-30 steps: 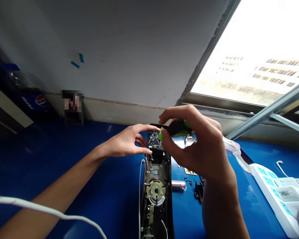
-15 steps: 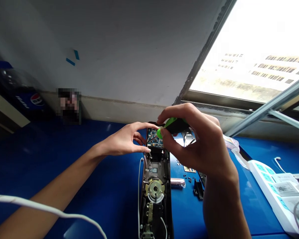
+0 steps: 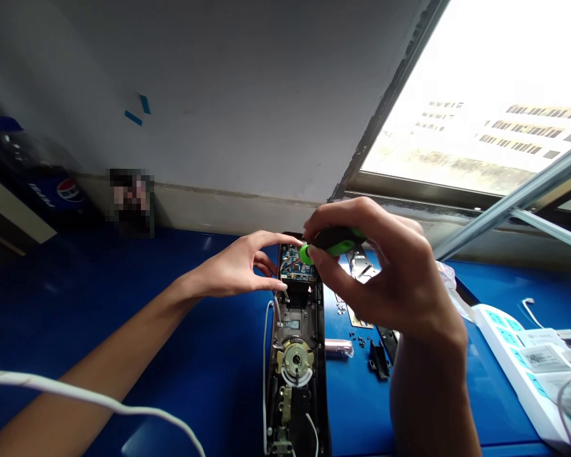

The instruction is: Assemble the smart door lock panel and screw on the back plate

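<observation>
My right hand is closed around a green and black screwdriver, which tilts over the far end of a long dark device housing. The screwdriver's tip is hidden. Beneath it lies a blue circuit board inside the housing. My left hand reaches in from the left, thumb and index finger spread apart. Its index fingertip is by the screwdriver's green end, its thumb tip near the board's close edge; whether they press on the board I cannot tell. A round metal part and wires sit lower in the housing.
Right of the housing lie a pinkish wrapped cylinder, loose screws, a black plastic part and a light panel. Farther right is a white power strip. A white cable crosses the lower left; a Pepsi bottle stands back left.
My right hand has shifted slightly right, and the screwdriver has turned in its fingers, showing more green along its lower side. My left hand has stayed nearly still.
</observation>
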Available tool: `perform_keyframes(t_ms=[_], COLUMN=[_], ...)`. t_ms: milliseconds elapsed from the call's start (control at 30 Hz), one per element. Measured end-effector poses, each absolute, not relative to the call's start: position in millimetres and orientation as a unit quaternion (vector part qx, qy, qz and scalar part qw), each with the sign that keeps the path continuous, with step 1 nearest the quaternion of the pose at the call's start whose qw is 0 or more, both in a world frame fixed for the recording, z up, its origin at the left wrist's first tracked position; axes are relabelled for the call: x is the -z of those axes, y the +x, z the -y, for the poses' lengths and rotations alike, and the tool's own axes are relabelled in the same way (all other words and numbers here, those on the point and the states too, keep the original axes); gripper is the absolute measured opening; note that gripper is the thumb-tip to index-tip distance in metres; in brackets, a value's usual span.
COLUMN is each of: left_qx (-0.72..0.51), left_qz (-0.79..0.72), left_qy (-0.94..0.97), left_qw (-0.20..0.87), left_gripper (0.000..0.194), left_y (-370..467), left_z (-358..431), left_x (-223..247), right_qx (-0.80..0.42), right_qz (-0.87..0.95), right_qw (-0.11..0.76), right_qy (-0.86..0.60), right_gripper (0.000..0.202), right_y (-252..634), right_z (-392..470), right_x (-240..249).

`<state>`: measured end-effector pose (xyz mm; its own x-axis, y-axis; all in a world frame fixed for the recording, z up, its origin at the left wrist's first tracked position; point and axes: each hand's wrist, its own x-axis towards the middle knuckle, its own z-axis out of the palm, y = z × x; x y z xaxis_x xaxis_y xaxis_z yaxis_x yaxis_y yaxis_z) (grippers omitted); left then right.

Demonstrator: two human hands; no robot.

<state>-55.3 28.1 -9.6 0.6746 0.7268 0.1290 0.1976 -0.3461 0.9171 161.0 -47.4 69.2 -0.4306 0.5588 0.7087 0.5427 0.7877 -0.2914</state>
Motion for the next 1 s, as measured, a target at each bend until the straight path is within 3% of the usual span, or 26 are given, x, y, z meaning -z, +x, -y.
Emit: perform_keyframes(t_ms=[133,300,433,600,767,900,1000], left_qx=[-0.284,-0.273,-0.265,-0.243,-0.243,-0.243,-0.247], left_qz=[-0.316,-0.316,-0.327,-0.332,-0.321,-0.335,-0.331], left_qy=[0.765,0.777,0.778,0.793,0.804,0.795,0.794], left_qw=[0.484,0.471,0.467,0.450,0.438,0.443,0.446], left_gripper=[0.074,0.069,0.075,0.070,0.071,0.068,0.070], left_y=[-55.1,-55.1,-55.7,-56.7,-56.5,-56.4,-56.4], left_z=[-28.1,-27.6,-27.2,-27.9,-28.3,-27.1,-26.7], left_x=[11.9,11.8,11.4,12.2,11.9,10.9,10.8], right_qx=[0.085,0.024,0.062,0.050,0.073,0.048,0.067], right_qz=[0.806,0.838,0.821,0.828,0.814,0.824,0.817], right_qw=[0.446,0.413,0.437,0.437,0.439,0.439,0.441], right_qy=[-0.379,-0.356,-0.361,-0.347,-0.373,-0.356,-0.366], right_gripper=[0.016,0.043,0.024,0.045,0.025,0.041,0.035], right_y=[164.6,161.2,158.4,156.3,156.7,157.1,157.2], right_z=[43.6,47.3,47.2,47.0,47.4,47.2,46.7], right_x=[-67.1,-69.1,-66.8,-65.4,-66.0,-66.7,-66.2])
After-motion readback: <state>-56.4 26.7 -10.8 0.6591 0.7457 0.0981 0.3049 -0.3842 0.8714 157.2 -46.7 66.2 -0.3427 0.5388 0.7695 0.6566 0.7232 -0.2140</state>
